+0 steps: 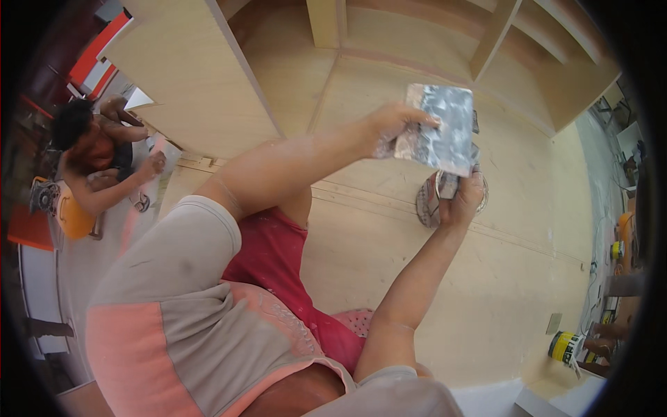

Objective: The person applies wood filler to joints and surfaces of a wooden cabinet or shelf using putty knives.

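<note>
Head view: the person's left hand (394, 130) is closed on the near edge of a flat rectangular plate (448, 128), thumb on its upper face, which is smeared with pale and grey paste. The right hand (467, 194) is gripped round a short grey tool (449, 183) just below the plate's lower corner; how far the tool runs beneath the plate is hidden. Both hands are near each other — the plate lies between them, above a broad wooden panel (507, 278). Behind the right hand, a smeared round tub (426, 201) stands on the panel, partly covered by the fingers. Wooden compartments (410, 35) rise along the far side. A yellow-and-black can (563, 346) is at lower right, and on the left — well apart — a co-worker (104, 153) sits bent forward.
</note>
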Demonstrator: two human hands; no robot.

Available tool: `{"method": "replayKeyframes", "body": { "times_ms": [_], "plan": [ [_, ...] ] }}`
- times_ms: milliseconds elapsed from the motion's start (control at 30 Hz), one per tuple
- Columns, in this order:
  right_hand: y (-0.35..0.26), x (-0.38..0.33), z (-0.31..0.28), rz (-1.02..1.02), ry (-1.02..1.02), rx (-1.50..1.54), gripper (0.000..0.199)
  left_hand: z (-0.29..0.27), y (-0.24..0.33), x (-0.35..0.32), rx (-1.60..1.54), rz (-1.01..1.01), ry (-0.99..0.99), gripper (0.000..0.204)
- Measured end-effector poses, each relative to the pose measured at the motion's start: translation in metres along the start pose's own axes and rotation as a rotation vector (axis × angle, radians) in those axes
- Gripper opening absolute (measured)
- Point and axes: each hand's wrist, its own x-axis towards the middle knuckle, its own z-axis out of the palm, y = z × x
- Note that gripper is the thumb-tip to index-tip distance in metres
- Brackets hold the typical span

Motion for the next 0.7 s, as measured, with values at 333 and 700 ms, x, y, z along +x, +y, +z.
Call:
{"method": "replayKeyframes", "body": {
  "times_ms": [333, 700],
  "plan": [
    [0.016, -0.014, 0.033, 0.219, -0.067, 0.119, 0.045, 0.004, -0.012, 0.008, 0.019, 0.020, 0.000, 0.027],
    [0.012, -0.015, 0.055, -0.374, 0.187, -0.170, 0.031, -0.004, 0.005, 0.014, 0.411, 0.256, 0.311, 0.045]
  ]
}}
